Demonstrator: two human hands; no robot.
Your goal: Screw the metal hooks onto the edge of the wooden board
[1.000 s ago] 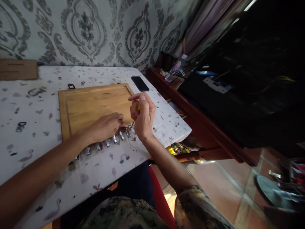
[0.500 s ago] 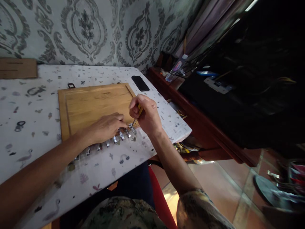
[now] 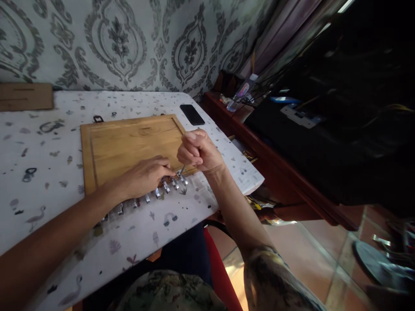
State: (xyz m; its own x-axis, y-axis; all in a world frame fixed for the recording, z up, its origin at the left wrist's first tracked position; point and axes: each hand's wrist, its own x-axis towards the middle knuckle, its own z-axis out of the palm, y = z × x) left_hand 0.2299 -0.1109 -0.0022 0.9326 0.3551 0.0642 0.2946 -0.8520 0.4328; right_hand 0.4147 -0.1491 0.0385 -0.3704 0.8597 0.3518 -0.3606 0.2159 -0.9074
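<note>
A wooden board (image 3: 126,144) lies flat on a table covered with a patterned white cloth (image 3: 58,151). Along the board's near edge runs a row of several small chrome hooks (image 3: 155,193). My left hand (image 3: 144,175) rests on that edge, fingers curled and pressing down by the hooks at the right end. My right hand (image 3: 197,152) is closed in a fist round a small screwdriver (image 3: 180,169), whose metal tip meets the rightmost hook. The screwdriver's handle is hidden in my fist.
A black phone (image 3: 192,114) lies at the table's far right corner. A small black metal ring (image 3: 97,118) sits behind the board, a brown wooden piece (image 3: 24,96) at far left. A red-brown cabinet (image 3: 259,147) with a plastic bottle (image 3: 241,91) stands on the right.
My right hand has turned and lowered from an upright grip to a closed fist over the screwdriver, hiding its yellow handle. My left hand has stayed on the hooks.
</note>
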